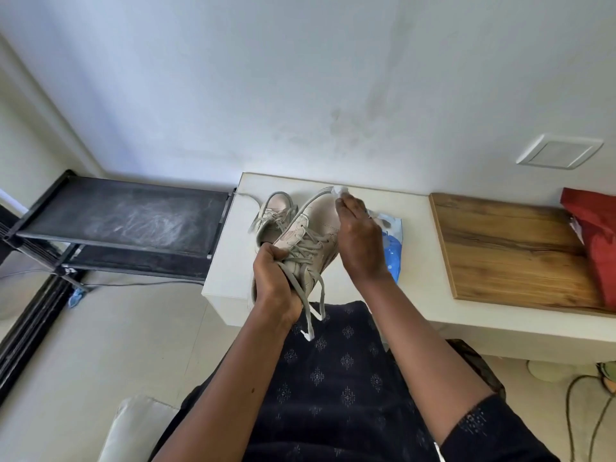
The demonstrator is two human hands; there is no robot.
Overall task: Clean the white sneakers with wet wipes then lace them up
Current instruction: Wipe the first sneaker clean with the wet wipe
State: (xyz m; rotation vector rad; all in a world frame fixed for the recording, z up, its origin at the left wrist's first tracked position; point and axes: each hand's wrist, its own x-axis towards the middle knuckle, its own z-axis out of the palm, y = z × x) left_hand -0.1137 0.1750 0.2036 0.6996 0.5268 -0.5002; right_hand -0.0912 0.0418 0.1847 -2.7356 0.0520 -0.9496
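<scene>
My left hand (pixel 273 281) grips the heel end of a white sneaker (pixel 313 228), held tilted above the white table's (pixel 230 248) front edge with its toe pointing away from me. Its grey laces (pixel 311 295) hang loose below my hand. My right hand (pixel 358 241) pinches a white wet wipe (pixel 340 192) against the sneaker's toe. The second white sneaker (pixel 271 213) lies on the table just behind and to the left. A blue and white wipes pack (pixel 393 243) lies on the table, partly hidden by my right hand.
A wooden board (pixel 510 248) covers the table's right part, with a red bag (pixel 596 235) at its far right. A black rack (pixel 126 218) stands left of the table. Cables (pixel 580 395) lie on the floor at the right. The wall rises close behind the table.
</scene>
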